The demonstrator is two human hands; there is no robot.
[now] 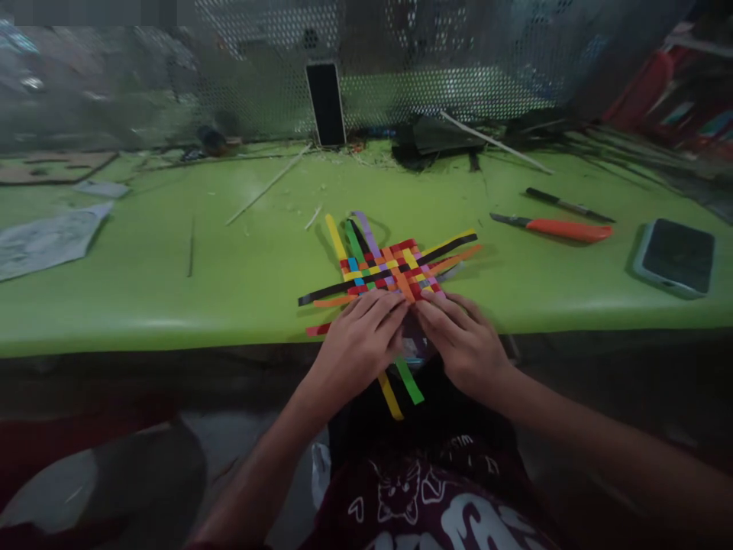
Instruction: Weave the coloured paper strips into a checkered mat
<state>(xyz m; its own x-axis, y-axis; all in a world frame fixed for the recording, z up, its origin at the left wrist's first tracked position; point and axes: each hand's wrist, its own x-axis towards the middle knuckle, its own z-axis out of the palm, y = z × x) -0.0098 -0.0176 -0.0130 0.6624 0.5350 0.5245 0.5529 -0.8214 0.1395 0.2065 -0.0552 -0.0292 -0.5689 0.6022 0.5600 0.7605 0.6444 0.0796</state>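
A woven mat of coloured strips [378, 269] lies at the front edge of the green table, its loose strip ends sticking out on several sides. Yellow and green ends hang below the edge. My left hand [366, 332] has its fingers bent over the mat's near side, pressing there. From the right, my right hand [463, 336] pinches the near edge beside an orange strip [404, 284]. The two hands' fingertips almost meet at that strip. The palms hide part of the near edge.
To the right lie an orange-handled knife [569, 229], a black-handled blade [566, 204] and a phone-like device [676, 256]. A phone [326, 105] leans against the perforated metal panel [435, 92] at the back. Printed paper [51, 238] is at left; thin sticks [269, 186] lie behind the mat.
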